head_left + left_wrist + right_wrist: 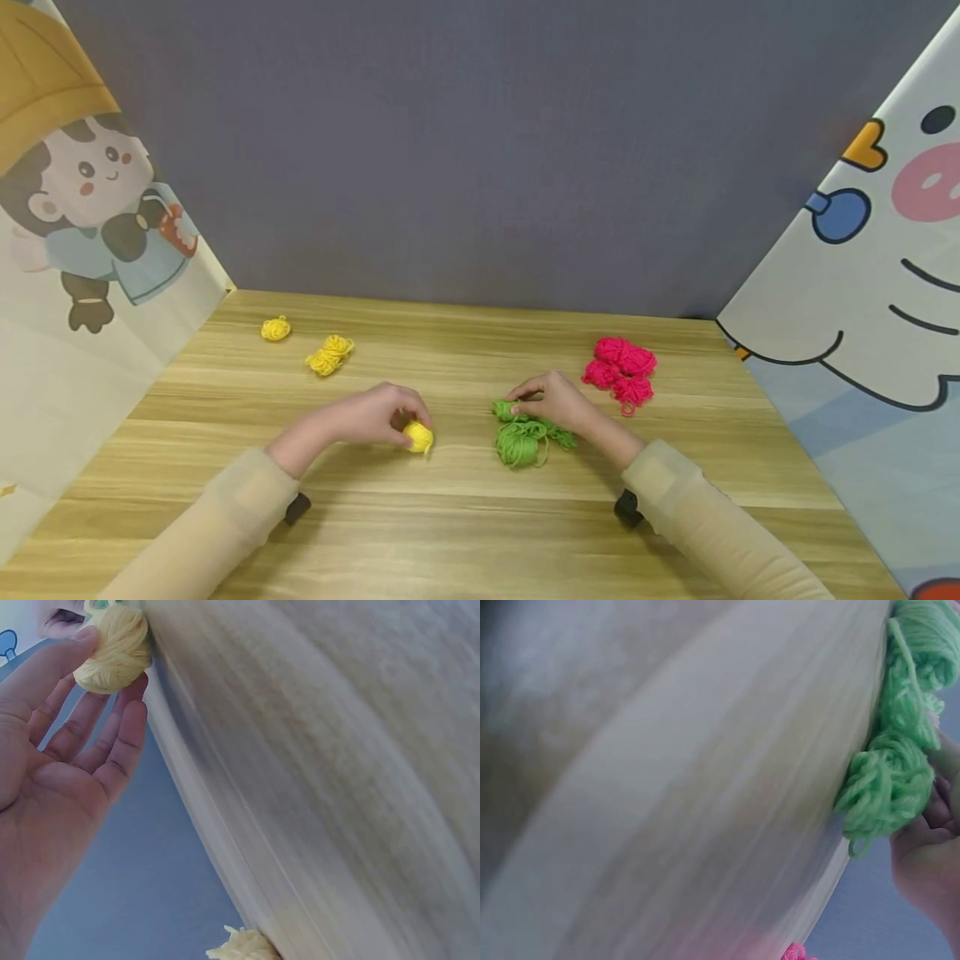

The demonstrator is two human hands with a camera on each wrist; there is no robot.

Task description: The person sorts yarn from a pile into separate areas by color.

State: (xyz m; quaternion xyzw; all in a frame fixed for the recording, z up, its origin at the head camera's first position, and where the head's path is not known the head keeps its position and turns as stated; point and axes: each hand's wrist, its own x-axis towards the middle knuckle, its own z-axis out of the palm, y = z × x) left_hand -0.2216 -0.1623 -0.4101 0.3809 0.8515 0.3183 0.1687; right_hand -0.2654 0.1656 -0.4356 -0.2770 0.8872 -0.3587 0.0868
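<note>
My left hand (381, 415) pinches a small yellow yarn ball (419, 437) between thumb and fingers, left of the middle of the table. In the left wrist view the thumb lies on one side of that yellow yarn ball (114, 651) and fingertips are behind and below it. My right hand (557, 402) has thumb and fingers around a small green yarn ball (507, 410) at the back left of a green cluster. Nearer to me lies a larger green ball (519, 443) with a loose strand. In the right wrist view, green yarn (889, 784) partly hides the fingers.
Two yellow yarn pieces, a small ball (276, 328) and a longer bundle (330, 356), lie at the back left. A group of pink yarn balls (621, 367) sits at the back right. Printed panels flank the wooden table (450, 533), with a grey wall (465, 150) behind.
</note>
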